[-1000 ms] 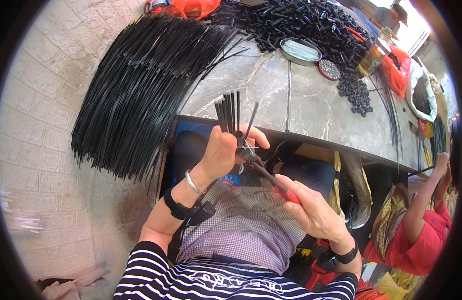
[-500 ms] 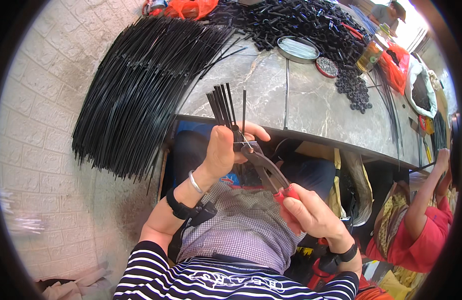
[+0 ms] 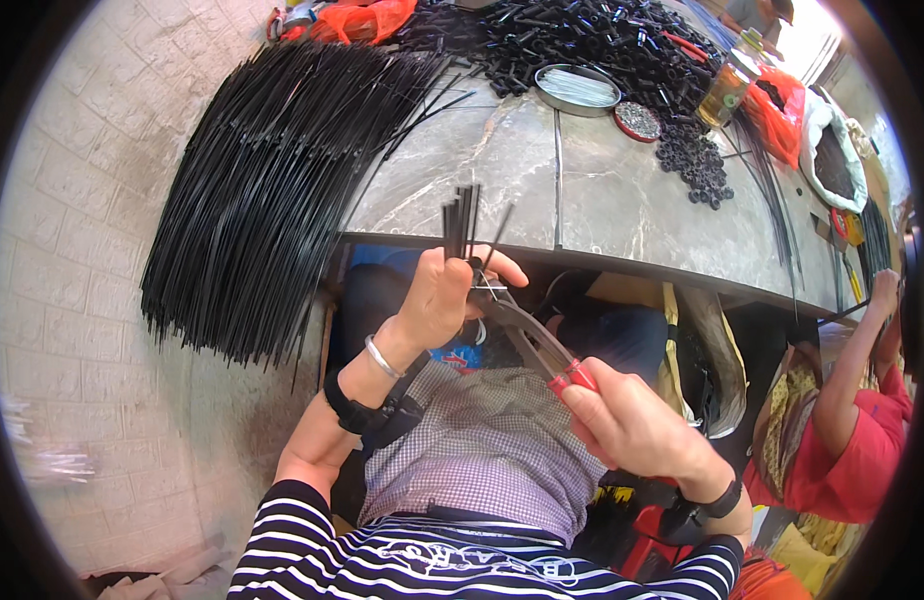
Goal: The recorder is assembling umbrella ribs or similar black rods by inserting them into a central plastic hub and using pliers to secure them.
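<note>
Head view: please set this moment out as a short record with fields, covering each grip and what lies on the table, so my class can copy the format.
Left grip: closed on a few thin black rods
Right grip: closed on red-handled pliers
Pliers state: handles spread, head beside the left grip; what the jaws touch is too small to tell
Surface: grey marbled tabletop
Picture left: thick black rod sheaf
Far side: black tube heap, round metal tin of pale sticks
Right of tin: small black rings

It's a workshop, with heaped black parts [image 3: 572,42], piled rods [image 3: 252,190] and red-handled pliers [image 3: 547,338].
</note>
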A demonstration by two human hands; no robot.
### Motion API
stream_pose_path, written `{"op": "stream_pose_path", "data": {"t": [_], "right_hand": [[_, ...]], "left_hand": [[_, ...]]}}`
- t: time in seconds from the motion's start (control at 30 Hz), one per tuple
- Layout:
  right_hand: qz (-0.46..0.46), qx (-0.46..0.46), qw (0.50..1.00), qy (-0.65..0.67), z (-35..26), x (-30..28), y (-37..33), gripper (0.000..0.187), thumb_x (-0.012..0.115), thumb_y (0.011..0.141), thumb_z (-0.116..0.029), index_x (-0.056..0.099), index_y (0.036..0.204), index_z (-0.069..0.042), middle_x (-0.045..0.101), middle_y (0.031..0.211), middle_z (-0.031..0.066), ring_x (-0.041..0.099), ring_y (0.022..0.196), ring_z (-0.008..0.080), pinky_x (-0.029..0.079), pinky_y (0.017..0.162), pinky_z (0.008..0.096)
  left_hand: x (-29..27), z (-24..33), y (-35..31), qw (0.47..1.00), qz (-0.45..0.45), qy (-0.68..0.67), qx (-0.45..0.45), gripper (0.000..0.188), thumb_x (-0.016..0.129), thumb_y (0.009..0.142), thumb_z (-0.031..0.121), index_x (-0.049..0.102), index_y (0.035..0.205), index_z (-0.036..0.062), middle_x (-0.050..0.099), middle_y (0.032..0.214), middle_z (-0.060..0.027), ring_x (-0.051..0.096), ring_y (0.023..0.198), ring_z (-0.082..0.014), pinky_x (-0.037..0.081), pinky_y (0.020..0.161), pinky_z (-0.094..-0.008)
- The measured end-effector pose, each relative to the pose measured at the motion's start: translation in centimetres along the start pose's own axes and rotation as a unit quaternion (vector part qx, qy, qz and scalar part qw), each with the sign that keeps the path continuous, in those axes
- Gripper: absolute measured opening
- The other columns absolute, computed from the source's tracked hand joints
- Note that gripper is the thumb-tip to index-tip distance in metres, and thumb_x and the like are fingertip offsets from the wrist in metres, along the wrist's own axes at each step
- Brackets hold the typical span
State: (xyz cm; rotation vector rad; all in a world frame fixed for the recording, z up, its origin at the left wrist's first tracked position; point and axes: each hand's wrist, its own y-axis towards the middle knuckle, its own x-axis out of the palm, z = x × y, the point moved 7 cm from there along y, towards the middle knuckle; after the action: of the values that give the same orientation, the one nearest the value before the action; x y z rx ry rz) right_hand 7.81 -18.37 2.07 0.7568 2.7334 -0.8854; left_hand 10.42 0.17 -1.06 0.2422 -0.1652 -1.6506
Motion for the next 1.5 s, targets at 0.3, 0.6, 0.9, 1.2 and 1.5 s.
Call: {"op": "stream_pose_path", "data": {"t": [0.3, 0.6, 0.9, 1.2, 1.5], "right_hand": [[0.326, -0.143, 0.888, -0.291, 1.1, -5.8, 1.9, 0.024, 0.058, 0.087, -0.014, 0.052, 0.107, -0.002, 0.055, 0.094, 0.0207, 0.057, 0.088, 0.0381, 0.047, 0.073, 0.0459], [0.492, -0.176, 0.738, -0.427, 1.4, -9.3, 4.4, 0.058, 0.068, 0.075, -0.01, 0.045, 0.126, 0.002, 0.047, 0.123, 0.0219, 0.048, 0.108, 0.0382, 0.039, 0.093, 0.0464], [-0.032, -0.237, 0.964, 0.113, 3.7, 7.9, 7.5, 0.027, 0.043, 0.099, -0.02, 0.059, 0.108, 0.0, 0.064, 0.096, 0.0124, 0.059, 0.096, 0.0212, 0.044, 0.089, 0.0349], [0.062, -0.193, 0.965, 0.166, 7.6, 7.2, 8.9, 0.025, 0.043, 0.098, -0.018, 0.058, 0.108, 0.0, 0.063, 0.095, 0.0106, 0.058, 0.094, 0.0191, 0.045, 0.086, 0.0336], [0.0, -0.183, 0.96, 0.214, 7.7, 6.9, 10.0, 0.027, 0.048, 0.096, -0.012, 0.051, 0.12, 0.001, 0.059, 0.111, 0.0087, 0.056, 0.106, 0.0162, 0.045, 0.093, 0.032]], "left_hand": [[-1.4, -1.0, 1.2, 0.997, 0.044, -0.066, 0.005, 0.095, 0.026, 0.085, 0.075, 0.052, 0.109, -0.0132, 0.033, 0.047, 0.0075, 0.034, 0.041, -0.0028, 0.028, 0.04, -0.0195], [-1.0, 7.8, -0.3, 0.982, -0.027, -0.174, 0.072, 0.096, 0.037, 0.073, 0.083, 0.058, 0.089, -0.0096, 0.038, 0.047, 0.0057, 0.033, 0.039, -0.0037, 0.025, 0.038, -0.0203], [4.2, 2.7, -0.4, 0.919, -0.16, -0.356, -0.052, 0.099, 0.028, 0.076, 0.082, 0.05, 0.107, -0.0095, 0.04, 0.056, 0.0064, 0.035, 0.046, -0.0023, 0.031, 0.043, -0.0164], [1.7, 3.2, 0.4, 0.989, -0.032, -0.146, -0.001, 0.09, 0.065, 0.081, -0.003, 0.007, 0.149, 0.0114, 0.054, 0.118, -0.016, 0.06, 0.1, -0.0196, 0.048, 0.09, -0.0337], [0.6, 2.7, 0.0, 0.997, -0.003, 0.009, 0.082, 0.079, 0.056, 0.086, -0.008, 0.011, 0.146, 0.017, 0.053, 0.125, -0.0207, 0.063, 0.101, -0.0207, 0.052, 0.087, -0.0328]]}}
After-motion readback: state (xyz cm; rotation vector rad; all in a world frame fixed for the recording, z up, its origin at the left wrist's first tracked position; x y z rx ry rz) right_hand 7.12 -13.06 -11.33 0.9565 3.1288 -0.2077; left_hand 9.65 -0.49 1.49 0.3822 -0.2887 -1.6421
